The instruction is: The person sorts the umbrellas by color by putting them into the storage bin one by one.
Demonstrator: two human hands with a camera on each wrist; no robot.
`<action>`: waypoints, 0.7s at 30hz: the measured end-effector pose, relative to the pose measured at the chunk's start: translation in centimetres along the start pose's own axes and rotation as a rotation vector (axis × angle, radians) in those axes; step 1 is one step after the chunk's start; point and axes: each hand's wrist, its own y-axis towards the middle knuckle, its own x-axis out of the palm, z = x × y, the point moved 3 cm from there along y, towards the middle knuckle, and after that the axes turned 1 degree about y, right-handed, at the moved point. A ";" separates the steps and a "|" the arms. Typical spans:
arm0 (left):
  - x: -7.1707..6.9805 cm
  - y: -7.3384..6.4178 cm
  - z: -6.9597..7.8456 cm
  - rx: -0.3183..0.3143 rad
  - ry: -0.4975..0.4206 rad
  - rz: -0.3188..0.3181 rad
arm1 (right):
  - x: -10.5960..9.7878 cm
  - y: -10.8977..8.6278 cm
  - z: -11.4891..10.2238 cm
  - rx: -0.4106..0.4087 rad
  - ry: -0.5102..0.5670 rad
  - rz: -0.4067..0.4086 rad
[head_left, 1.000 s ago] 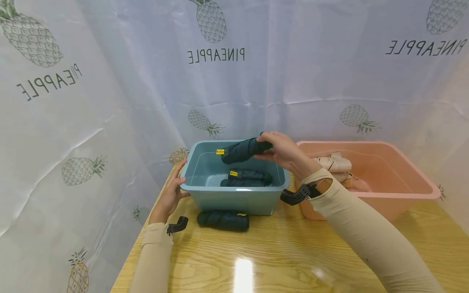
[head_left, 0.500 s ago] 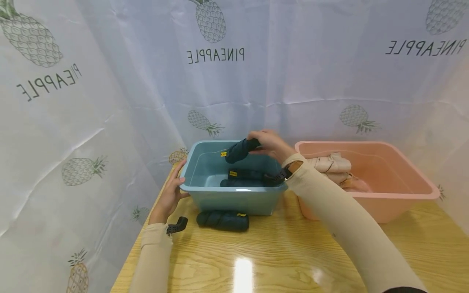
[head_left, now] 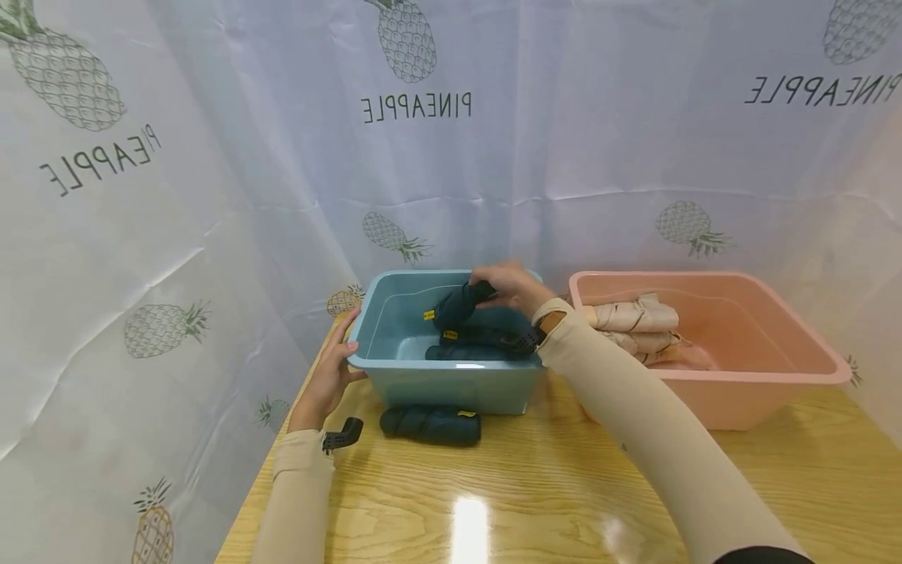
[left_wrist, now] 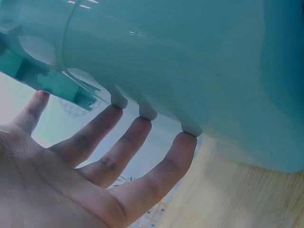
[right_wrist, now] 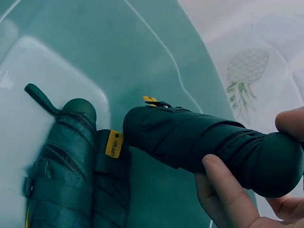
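In the head view my right hand (head_left: 510,288) holds a dark green folding umbrella (head_left: 454,307) by one end, tilted inside the blue bin (head_left: 451,388). Its thumb and fingers wrap the rounded end in the right wrist view, where a yellow tag (right_wrist: 150,100) sticks out at the far end. Two more folded umbrellas lie side by side on the bin floor, one with a wrist loop (right_wrist: 42,99), the other with a yellow UPF50+ tag (right_wrist: 114,144). My left hand (head_left: 330,374) rests against the bin's left end, its fingertips (left_wrist: 140,124) touching the outer wall.
Another dark folded umbrella (head_left: 430,425) lies on the wooden table (head_left: 395,501) in front of the blue bin. To the right stands a pink bin (head_left: 747,329) holding several beige wrapped bundles (head_left: 637,315). A pineapple-print curtain (head_left: 282,157) hangs behind and at the left.
My right hand has moved left and then down with the umbrella, lowering it deeper into the blue bin. The left hand stays where it was.
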 end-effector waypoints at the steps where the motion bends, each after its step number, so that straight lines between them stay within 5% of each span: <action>1: 0.1 0.0 0.0 0.001 0.001 -0.002 | 0.0 0.1 0.2 0.002 0.012 0.003; 21: 0.6 -0.7 0.2 -0.009 0.002 0.009 | -1.4 -0.5 1.2 0.157 0.026 0.074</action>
